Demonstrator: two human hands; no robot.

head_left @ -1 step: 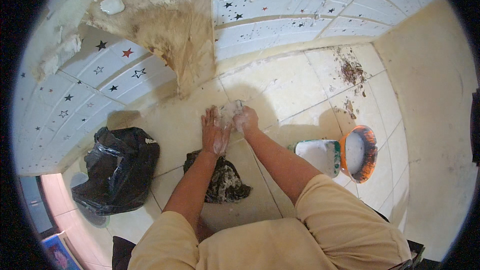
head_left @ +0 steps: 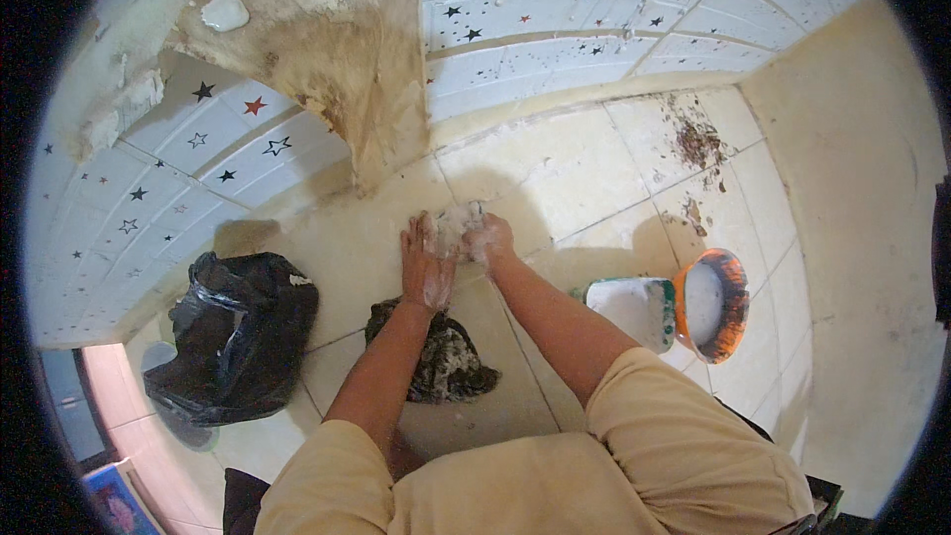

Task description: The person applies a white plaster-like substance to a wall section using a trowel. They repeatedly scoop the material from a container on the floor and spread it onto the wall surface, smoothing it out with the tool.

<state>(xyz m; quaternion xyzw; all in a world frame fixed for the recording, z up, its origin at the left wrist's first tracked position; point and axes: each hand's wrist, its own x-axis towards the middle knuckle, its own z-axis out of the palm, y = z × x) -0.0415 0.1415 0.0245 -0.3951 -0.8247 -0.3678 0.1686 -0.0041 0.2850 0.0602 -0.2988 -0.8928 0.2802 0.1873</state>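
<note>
My left hand (head_left: 428, 256), streaked white, lies with fingers stretched out beside a white-smeared object (head_left: 456, 220) on the tiled floor. My right hand (head_left: 487, 239) has its fingers curled on that object; its exact shape is unclear under the white material. Just behind my left wrist lies a crumpled dark plastic bag (head_left: 446, 367) with whitish lumps and smears on it.
A larger black bag (head_left: 248, 347) sits at the left. At the right stand a green-edged tub (head_left: 629, 307) and an orange bowl (head_left: 708, 302), both holding white material. Brown debris (head_left: 698, 144) lies near the star-patterned wall (head_left: 555, 59); peeling brownish surface (head_left: 327, 59) shows above.
</note>
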